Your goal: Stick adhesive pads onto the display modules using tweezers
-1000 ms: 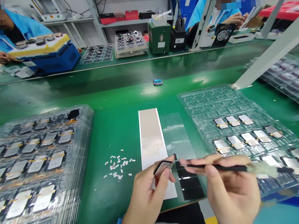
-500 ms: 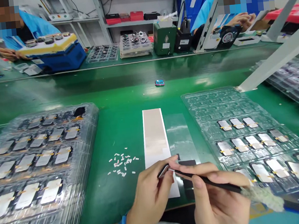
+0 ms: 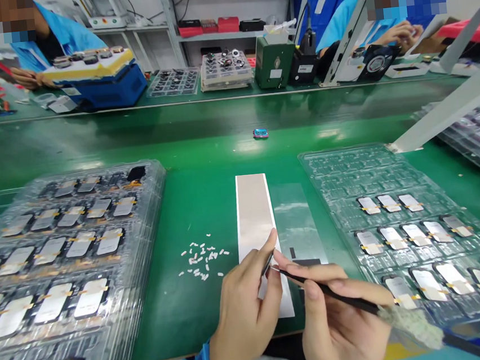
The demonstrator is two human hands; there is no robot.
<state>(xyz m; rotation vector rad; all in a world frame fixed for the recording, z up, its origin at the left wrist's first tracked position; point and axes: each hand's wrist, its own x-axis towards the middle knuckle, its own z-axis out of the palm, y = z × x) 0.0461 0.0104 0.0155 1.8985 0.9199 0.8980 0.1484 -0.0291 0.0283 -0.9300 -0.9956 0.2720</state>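
Pinched firmly between thumb and fingers of the left hand is a small screen module, held up over the middle of the table; the right hand closes in a pen-like grip on a slim black tool, probably tweezers, whose tip meets the module's edge, seemingly in contact. From the left, the stack of clear trays carries rows of white-backed modules and looks unchanged. Next to it, white scraps lie scattered on the table, also much as before. Then comes the pale strip, with the left hand and its module in front of its lower part. That is where the change is: a second ago the tool stood apart from the module, over by the clear film, and the module showed more of its pale back; now it is turned nearly edge-on and the tip is up against it. I judge the work has passed to fine handling at that edge, though fingers hide what the tip bears on. Black pieces on the film are partly covered by the right hand. Farthest right, the part-filled tray shows no visible difference.
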